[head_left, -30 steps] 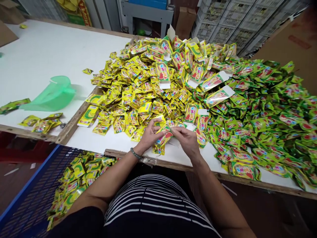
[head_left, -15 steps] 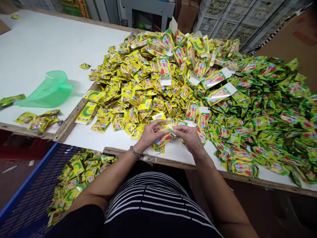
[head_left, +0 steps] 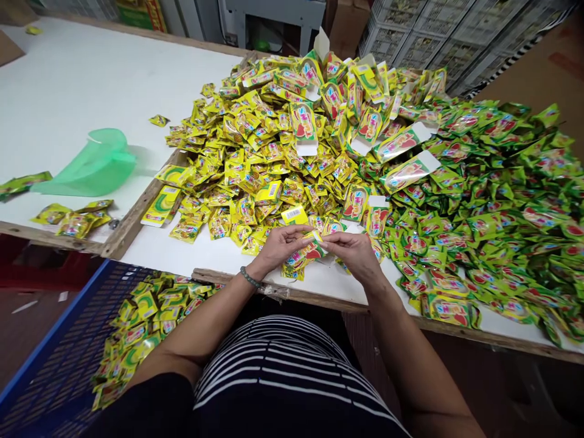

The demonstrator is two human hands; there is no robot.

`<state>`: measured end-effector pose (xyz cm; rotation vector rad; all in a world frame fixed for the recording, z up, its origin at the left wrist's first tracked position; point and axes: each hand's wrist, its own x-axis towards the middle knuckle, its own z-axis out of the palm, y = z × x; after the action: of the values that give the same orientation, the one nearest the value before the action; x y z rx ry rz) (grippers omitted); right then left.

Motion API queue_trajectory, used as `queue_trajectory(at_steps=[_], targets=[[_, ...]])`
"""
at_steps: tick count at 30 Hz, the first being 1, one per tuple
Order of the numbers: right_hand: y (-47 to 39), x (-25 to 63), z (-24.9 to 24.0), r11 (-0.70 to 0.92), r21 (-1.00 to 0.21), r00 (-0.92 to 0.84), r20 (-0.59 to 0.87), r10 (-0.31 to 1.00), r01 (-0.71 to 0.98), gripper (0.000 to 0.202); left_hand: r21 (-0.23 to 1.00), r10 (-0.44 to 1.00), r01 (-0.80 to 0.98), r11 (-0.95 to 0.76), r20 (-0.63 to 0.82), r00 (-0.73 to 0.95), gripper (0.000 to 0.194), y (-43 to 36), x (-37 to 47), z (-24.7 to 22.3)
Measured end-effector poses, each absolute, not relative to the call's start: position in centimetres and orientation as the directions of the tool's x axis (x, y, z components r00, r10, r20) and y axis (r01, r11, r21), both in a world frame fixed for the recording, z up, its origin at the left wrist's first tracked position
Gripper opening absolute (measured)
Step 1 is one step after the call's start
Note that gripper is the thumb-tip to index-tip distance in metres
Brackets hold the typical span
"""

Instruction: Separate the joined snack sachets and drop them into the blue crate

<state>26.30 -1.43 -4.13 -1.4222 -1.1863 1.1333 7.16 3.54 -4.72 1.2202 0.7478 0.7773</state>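
Between my two hands is a small printed candy box (head_left: 301,258), yellow and green with red fruit on it, tilted just above the table's front edge. My left hand (head_left: 283,248) is closed round its left side, thumb lying along the top. At its upper right end my right hand (head_left: 349,249) pinches with thumb and fingertips. Right behind the hands lie a yellow box with a barcode (head_left: 293,215) and an upright-lettered box with a white flap (head_left: 377,220). Yellow candy packets (head_left: 246,176) heap up beyond them. Green packets (head_left: 479,225) are piled to the right.
A blue crate (head_left: 59,347) full of filled boxes (head_left: 146,316) stands below on the left. Wooden strips (head_left: 141,210) edge the white table (head_left: 91,73). A green translucent scoop (head_left: 98,167) rests on the left. Stacked crates (head_left: 410,42) stand behind the heap.
Both hands stay at the box's end, and my right fingers have shifted slightly along it. The whole view has moved a little; the heaps look the same.
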Motion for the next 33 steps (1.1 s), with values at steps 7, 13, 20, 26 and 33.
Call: queue_trajectory(at_steps=[7, 13, 20, 26, 33], targets=[[-2.6, 24.1, -3.9, 0.076, -0.99, 0.12, 0.09, 0.989, 0.118, 0.02, 0.945, 0.863, -0.242, 0.218, -0.072, 0.5, 0.043, 3.6, 7.2, -4.7], [-3.6, 20.9, -4.3, 0.238, -0.842, 0.315, 0.421, 0.85, 0.484, 0.015, 0.949, 0.869, -0.232, 0.214, -0.076, 0.489, 0.045, 3.6, 7.0, -5.0], [-3.3, 18.9, -4.4, 0.3, -0.837, 0.209, 0.429, 0.879, 0.457, 0.023, 0.996, 0.856, 0.021, 0.084, -0.083, 0.51, 0.057, 3.5, 4.9, -2.5], [-5.7, 22.6, -5.0, 0.188, -0.88, 0.224, 0.308, 0.925, 0.436, 0.018, 0.539, 0.737, 0.795, -0.278, -0.411, 0.536, 0.043, 2.6, -9.4, 3.4], [-5.3, 30.6, -8.1, -0.212, -0.557, 0.332, 0.123, 0.935, 0.803, 0.023, 0.081, 0.922, 0.976, -0.202, -0.32, 0.218, 0.054, 2.0, -12.7, 5.3]])
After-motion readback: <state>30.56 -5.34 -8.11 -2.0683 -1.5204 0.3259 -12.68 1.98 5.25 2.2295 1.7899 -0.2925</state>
